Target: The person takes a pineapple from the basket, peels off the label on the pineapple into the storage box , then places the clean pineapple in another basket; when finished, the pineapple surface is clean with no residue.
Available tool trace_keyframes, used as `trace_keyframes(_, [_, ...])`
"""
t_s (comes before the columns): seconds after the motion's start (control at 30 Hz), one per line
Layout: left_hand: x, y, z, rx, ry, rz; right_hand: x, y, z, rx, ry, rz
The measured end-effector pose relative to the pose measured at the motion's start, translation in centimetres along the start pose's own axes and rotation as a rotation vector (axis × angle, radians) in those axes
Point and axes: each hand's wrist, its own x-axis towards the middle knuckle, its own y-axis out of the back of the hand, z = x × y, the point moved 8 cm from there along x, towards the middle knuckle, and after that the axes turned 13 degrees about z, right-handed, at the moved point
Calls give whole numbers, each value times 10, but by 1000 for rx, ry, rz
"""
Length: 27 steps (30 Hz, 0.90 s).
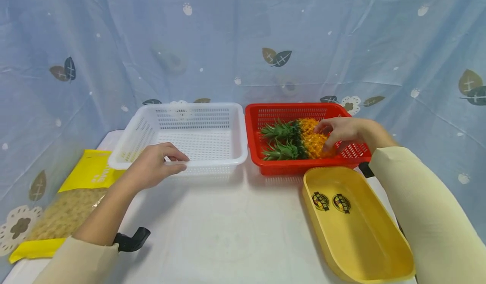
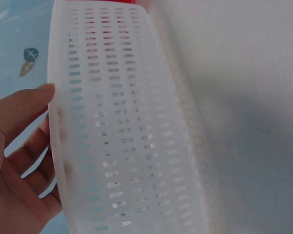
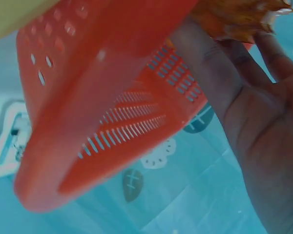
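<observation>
My left hand (image 1: 157,163) is at the front rim of a white plastic basket (image 1: 237,157). In the left wrist view, the thumb of my left hand (image 2: 19,146) lies on the rim, with the fingers on the other side of the wall. Two pineapples with green leaf crowns and orange bodies lie side by side in a red basket (image 1: 281,166); the front pineapple (image 1: 313,144) is nearer me. My right hand (image 1: 345,132) reaches over them, thumb and fingers round the orange end of one. In the right wrist view, that pineapple (image 3: 229,22) is only partly visible.
A yellow tray (image 1: 360,233) stands in front of the red basket, under my right forearm. To the left, a yellow bag (image 1: 72,199) with a see-through middle lies beneath my left arm. Behind the baskets hangs a blue patterned curtain (image 1: 212,43). A white cloth (image 1: 224,225) covers the table.
</observation>
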Motion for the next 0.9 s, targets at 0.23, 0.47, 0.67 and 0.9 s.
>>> trace_keyframes(0.23, [0,1,-1,-1,-15,7,2,-2,-9,-104,-3,-24])
trace_keyframes(0.47, [1,-1,0,-4,-7,7,2,-3,-7,-181,-28,-16])
trace_keyframes(0.67, [3,-2,1,-4,-18,5,3,-7,2,-183,-59,-15])
trace_keyframes(0.9, [3,-2,3,8,-26,2,0,-5,5,-217,-31,26])
